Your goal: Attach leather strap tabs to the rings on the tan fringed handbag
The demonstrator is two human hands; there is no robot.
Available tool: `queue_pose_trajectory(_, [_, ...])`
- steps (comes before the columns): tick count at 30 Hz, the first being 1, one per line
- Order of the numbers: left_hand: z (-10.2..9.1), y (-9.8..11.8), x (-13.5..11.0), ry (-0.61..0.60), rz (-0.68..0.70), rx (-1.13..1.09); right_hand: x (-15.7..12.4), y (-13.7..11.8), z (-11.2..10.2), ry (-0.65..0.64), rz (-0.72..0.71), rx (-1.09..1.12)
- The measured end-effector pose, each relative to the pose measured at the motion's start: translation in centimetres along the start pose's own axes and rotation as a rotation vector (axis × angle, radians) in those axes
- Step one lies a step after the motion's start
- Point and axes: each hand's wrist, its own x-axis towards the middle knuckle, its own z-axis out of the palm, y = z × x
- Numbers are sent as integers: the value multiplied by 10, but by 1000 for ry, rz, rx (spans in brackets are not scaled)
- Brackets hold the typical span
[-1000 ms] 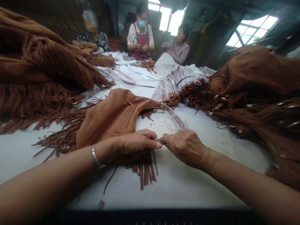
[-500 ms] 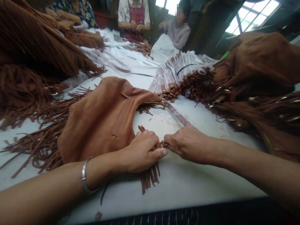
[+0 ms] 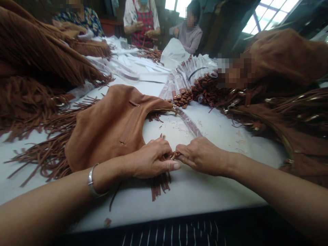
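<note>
A brown suede handbag lies on its side in front of me, its fringe spread to the left. My left hand is closed on the bag's near end, where a small metal ring shows between my two hands. Below its fingers hangs a fringed tassel. My right hand is closed on the end of a plastic-wrapped strap, held against the ring. The strap's other end meets the bag's far corner. My fingers hide much of the joint.
Several wrapped straps lie bundled beyond the bag. More fringed bags are piled at left and right. Scraps dot the white table. Several co-workers stand or sit across it, including a person in a checked apron.
The view has shifted slightly. Both hands keep their grip at the ring. The apron-wearing co-worker's hands have moved apart.
</note>
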Motion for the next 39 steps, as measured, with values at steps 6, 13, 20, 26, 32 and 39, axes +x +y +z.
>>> queue_pose_trajectory(6, [-12, 1, 2, -127, 5, -158, -6, -19, -38, -26, -95, -194])
queue_pose_trajectory(13, [-7, -6, 3, -54, -81, -479, 2, -12, -33, -79, -129, -198])
queue_pose_trajectory(20, [-7, -4, 3, -53, -85, -386, 16, 11, -9, -279, -90, 216])
queue_pose_trajectory(26, [-7, -7, 2, -88, -140, -270, 17, 24, -7, -291, -188, 567])
queue_pose_trajectory(32, [-10, 14, -9, 166, -269, 258, -3, 30, -21, -147, -45, 396])
queue_pose_trajectory(39, [6, 28, -35, 89, -266, 575, -27, 40, 11, 72, -42, 446])
